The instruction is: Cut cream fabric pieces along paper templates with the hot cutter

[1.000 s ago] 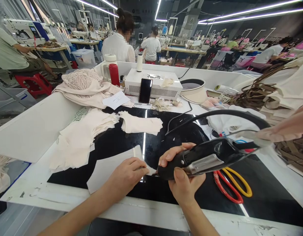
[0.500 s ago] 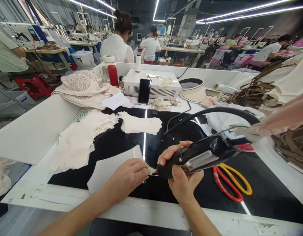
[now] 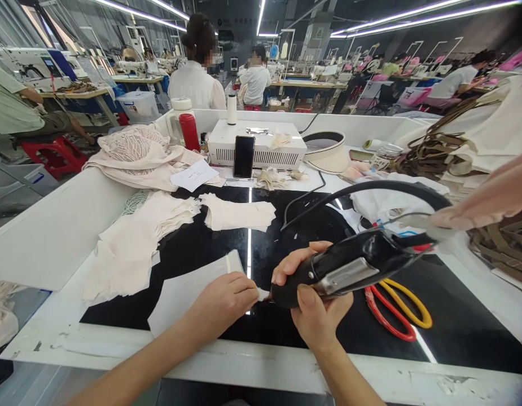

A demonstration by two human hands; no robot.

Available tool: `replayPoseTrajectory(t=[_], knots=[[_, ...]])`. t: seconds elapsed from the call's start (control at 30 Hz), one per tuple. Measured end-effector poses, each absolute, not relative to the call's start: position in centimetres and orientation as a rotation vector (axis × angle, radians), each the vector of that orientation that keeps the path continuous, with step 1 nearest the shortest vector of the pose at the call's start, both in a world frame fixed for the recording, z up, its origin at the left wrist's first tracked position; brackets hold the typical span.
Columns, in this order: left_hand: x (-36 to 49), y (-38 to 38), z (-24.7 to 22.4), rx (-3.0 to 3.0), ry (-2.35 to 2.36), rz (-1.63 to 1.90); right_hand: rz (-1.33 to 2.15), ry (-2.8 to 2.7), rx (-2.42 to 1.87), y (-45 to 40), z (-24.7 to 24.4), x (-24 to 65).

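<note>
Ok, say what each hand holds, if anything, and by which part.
The right hand holds the black tool by its thick end. The left hand is at the right end of the white sheet, its grip hidden.

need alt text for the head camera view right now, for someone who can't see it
A person's right hand grips a black handheld tool, its tip at white material pinched by the left hand, on a black work surface. Stacks of cream fabric and red-and-yellow-handled scissors lie nearby, with people at sewing machines behind.
</note>
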State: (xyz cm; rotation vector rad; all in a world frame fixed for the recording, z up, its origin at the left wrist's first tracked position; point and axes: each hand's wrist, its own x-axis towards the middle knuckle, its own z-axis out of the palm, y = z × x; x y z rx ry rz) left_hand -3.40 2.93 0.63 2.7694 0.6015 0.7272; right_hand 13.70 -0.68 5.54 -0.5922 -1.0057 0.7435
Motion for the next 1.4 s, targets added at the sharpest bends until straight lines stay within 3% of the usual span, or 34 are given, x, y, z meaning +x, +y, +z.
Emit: replayPoseTrajectory(t=[1.4], knots=[[-3.1, 2.6, 0.5, 2.704, 0.681, 0.783, 0.678, -0.995, -0.672, -1.0, 5.4, 15.0]])
